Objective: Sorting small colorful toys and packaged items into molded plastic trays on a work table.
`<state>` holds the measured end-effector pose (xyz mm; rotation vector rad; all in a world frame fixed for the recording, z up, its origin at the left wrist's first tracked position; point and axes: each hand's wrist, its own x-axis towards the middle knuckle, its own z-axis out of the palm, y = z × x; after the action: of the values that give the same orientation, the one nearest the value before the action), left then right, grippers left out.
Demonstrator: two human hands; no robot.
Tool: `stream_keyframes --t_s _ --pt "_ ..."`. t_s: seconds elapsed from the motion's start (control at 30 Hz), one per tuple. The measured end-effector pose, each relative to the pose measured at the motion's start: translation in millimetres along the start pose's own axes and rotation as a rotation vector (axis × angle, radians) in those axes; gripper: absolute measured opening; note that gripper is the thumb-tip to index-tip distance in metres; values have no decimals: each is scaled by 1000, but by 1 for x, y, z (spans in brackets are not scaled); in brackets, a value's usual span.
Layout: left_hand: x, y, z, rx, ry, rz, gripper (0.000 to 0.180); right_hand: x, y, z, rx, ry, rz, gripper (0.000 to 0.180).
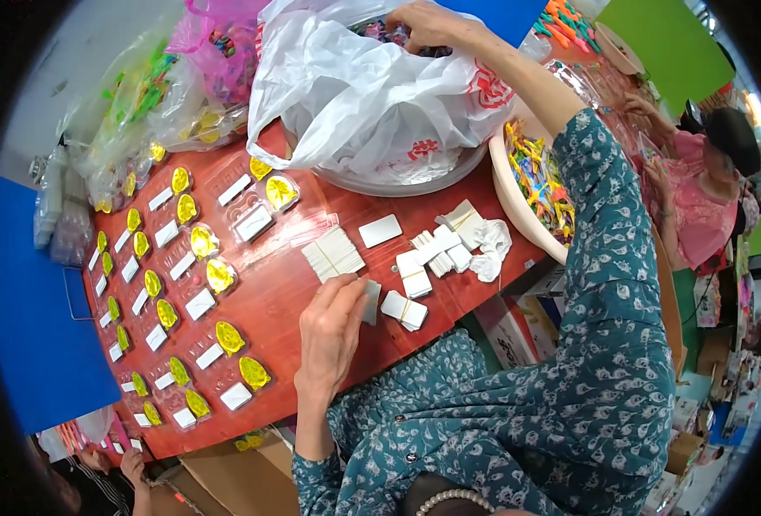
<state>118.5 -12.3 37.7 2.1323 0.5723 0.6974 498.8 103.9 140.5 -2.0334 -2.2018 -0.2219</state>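
My left hand [327, 331] is over the red table, its fingers curled together around a small stack of pale cards [369, 303]. Just beyond it lies a wider stack of white cards [333, 254]. A single white card [380, 230] and banded bundles of cards [404, 310] are to its right. At the far side, my right hand [432, 24] reaches into the mouth of a white plastic bag [354, 95] filled with small colourful pieces. Its fingertips dip among those pieces, so what they grip is hidden. The bag sits in a wide round basin [397, 185].
Rows of clear trays with yellow pieces [220, 275] and white cards cover the left of the red table [268, 344]. A pink basin [511, 193] holds colourful pieces. Crumpled white paper [489, 249] lies nearby. Other people sit at the right and lower left.
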Motion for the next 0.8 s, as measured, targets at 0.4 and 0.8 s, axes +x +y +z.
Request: stream_keyframes --t_s 0.4,0.8 --pt "-8 -7 5 -29 15 -27 13 -7 -14 11 94 -149 208 35" --pt "10 3 1 -85 24 15 14 -5 23 -60 621 261 173 14"
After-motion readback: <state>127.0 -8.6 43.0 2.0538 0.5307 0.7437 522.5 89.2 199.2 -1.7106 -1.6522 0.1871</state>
